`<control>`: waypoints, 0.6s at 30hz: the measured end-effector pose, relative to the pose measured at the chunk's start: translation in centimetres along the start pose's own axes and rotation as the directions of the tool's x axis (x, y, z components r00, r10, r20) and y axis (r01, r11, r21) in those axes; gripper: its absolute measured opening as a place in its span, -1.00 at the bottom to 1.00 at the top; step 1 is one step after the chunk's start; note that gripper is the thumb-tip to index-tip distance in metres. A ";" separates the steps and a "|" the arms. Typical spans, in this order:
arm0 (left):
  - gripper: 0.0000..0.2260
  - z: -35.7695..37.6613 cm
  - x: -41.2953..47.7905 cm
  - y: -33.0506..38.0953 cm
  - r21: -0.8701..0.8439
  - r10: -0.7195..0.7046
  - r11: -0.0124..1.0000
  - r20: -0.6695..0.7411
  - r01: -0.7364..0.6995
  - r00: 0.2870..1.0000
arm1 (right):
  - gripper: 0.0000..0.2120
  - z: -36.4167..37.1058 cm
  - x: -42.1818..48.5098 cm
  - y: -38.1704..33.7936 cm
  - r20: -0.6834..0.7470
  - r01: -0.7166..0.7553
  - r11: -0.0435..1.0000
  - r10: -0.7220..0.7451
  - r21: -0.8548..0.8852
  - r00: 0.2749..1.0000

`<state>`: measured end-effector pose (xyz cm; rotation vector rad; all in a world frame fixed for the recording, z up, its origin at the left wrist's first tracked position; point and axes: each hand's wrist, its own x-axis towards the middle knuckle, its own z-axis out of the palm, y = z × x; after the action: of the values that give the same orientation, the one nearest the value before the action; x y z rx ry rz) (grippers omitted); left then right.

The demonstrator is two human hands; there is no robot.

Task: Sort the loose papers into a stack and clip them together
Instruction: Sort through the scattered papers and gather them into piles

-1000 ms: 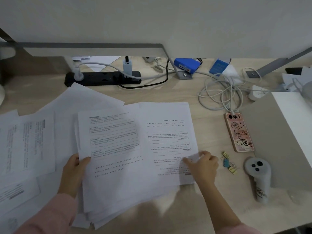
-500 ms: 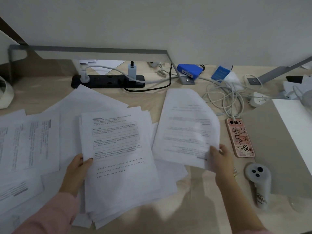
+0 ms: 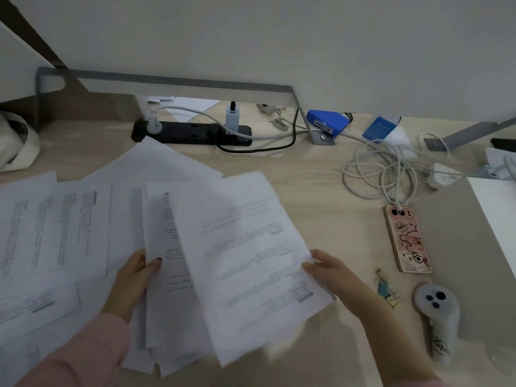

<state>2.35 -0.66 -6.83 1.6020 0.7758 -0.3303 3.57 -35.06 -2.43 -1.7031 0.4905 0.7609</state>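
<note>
My left hand [image 3: 134, 280] grips the left edge of a stack of printed papers [image 3: 167, 303] lying on the desk in front of me. My right hand [image 3: 329, 270] pinches the right edge of a single printed sheet [image 3: 245, 261], held tilted and blurred over the stack. More loose sheets [image 3: 55, 236] lie spread to the left. A few small coloured binder clips [image 3: 386, 289] sit on the desk to the right of my right hand.
A pink phone [image 3: 407, 241] on a white cable [image 3: 382, 174], a white controller [image 3: 437, 314], a grey board [image 3: 460, 247] and a black power strip [image 3: 192, 132] stand around. A grey monitor stand [image 3: 167, 82] spans the back. A blue box [image 3: 326, 122] lies behind.
My right hand lifted one sheet off the right side, swung it up, and has now brought it left over the stack. My left hand stays on the stack's edge.
</note>
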 end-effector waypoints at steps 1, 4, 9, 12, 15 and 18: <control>-0.81 0.2 -0.4 0.2 -0.033 0.004 0.999 0.007 -0.004 1.000 | -0.84 0.2 0.4 -0.3 0.016 -0.022 0.992 0.024 -0.124 1.000; -0.86 0.0 1.6 -0.2 -0.133 -0.121 0.984 -0.024 0.117 0.992 | -0.89 0.5 2.0 -1.5 0.054 -0.012 0.859 0.046 -0.513 0.997; -0.56 -2.9 7.9 -6.8 -0.290 -0.249 0.925 0.031 0.247 0.968 | -0.73 1.5 4.3 -5.2 0.026 0.017 0.372 0.019 -0.928 0.999; -0.64 -0.9 3.4 -1.3 -0.223 -0.283 0.931 0.056 0.288 0.957 | -0.61 2.8 5.2 -8.0 0.001 0.005 0.112 -0.037 -0.994 0.999; -0.59 -0.4 3.1 -0.5 -0.243 -0.313 0.914 0.092 0.326 0.945 | -0.61 4.7 6.0 -10.5 0.022 0.013 -0.062 -0.143 -0.998 0.990; -0.56 -0.6 3.3 -0.6 -0.219 -0.298 0.926 0.072 0.307 0.952 | -0.63 6.8 7.2 -12.2 0.115 0.048 -0.262 -0.249 -0.964 0.962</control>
<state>4.27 0.91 -9.23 1.2570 0.9981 -0.4747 15.21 -24.84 -0.07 -3.3684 -0.6530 0.8800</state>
